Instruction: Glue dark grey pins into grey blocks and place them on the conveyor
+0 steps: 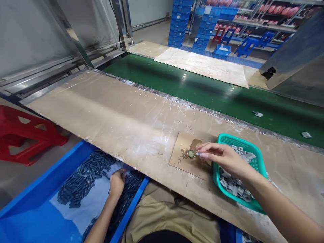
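Note:
My right hand [222,157] is over a piece of cardboard [184,165] on the bench, its thumb and fingers pinched together. Whatever sits at the fingertips is too small to name. Just left of them lies a small round cap-like dish [191,154] with pale contents, and wet brown stains surround it. My left hand [117,182] reaches into a blue bin [32,199], fingers curled in at the dark, short, stick-like pieces [78,184]. What those fingers grip is hidden. Under my right wrist stands a green basket [262,168] of small grey-white pieces [234,187].
A green conveyor belt [177,86] runs beyond the bench [113,111], carrying a few small pale pieces [306,135]. A white board [202,65] lies along its far side. At left stands a red stool [27,138]. Stacked blue crates [179,23] and shelves are behind.

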`<state>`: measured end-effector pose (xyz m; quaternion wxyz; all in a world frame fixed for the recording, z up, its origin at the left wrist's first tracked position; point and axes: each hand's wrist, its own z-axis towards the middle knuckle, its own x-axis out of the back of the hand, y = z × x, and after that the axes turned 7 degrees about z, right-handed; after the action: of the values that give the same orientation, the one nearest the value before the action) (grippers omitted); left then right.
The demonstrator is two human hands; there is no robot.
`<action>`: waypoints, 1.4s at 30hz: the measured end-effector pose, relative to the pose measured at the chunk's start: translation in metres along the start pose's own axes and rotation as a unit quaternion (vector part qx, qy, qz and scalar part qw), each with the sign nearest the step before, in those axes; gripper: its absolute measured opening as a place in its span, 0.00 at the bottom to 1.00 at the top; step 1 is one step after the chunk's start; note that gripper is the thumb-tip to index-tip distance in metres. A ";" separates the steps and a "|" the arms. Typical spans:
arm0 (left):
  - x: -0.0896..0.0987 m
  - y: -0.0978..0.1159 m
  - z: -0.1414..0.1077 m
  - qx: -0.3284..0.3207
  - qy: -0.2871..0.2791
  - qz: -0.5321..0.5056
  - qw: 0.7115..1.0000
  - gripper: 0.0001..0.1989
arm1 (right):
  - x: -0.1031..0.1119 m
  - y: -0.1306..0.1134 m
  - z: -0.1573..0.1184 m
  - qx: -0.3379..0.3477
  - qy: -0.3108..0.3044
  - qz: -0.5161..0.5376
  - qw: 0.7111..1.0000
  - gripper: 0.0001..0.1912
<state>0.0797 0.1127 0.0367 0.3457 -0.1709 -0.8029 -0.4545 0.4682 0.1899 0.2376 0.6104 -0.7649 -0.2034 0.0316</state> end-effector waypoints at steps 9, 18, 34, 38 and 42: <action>0.050 0.032 -0.043 0.129 -0.024 -0.290 0.948 0.11 | -0.014 0.020 0.003 0.152 0.069 -0.305 0.938 0.11; 0.060 0.088 -0.098 0.273 -0.146 -0.505 0.806 0.13 | -0.020 0.036 0.015 0.190 0.028 -0.377 0.906 0.10; 0.004 0.183 -0.116 0.027 -0.228 -0.658 0.718 0.12 | -0.032 -0.016 -0.022 0.013 0.121 0.074 0.990 0.19; -0.013 0.204 -0.116 -0.024 -0.201 -0.626 0.753 0.16 | -0.047 -0.027 -0.035 0.036 0.135 0.101 0.985 0.15; -0.019 0.213 -0.120 -0.025 -0.177 -0.602 0.779 0.15 | -0.058 -0.035 -0.043 0.055 0.145 0.090 0.984 0.12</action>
<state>0.2661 0.1239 0.1952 -0.1508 0.2608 -0.7777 -0.5518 0.4189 0.1362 0.2697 0.6692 -0.7418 -0.0404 -0.0136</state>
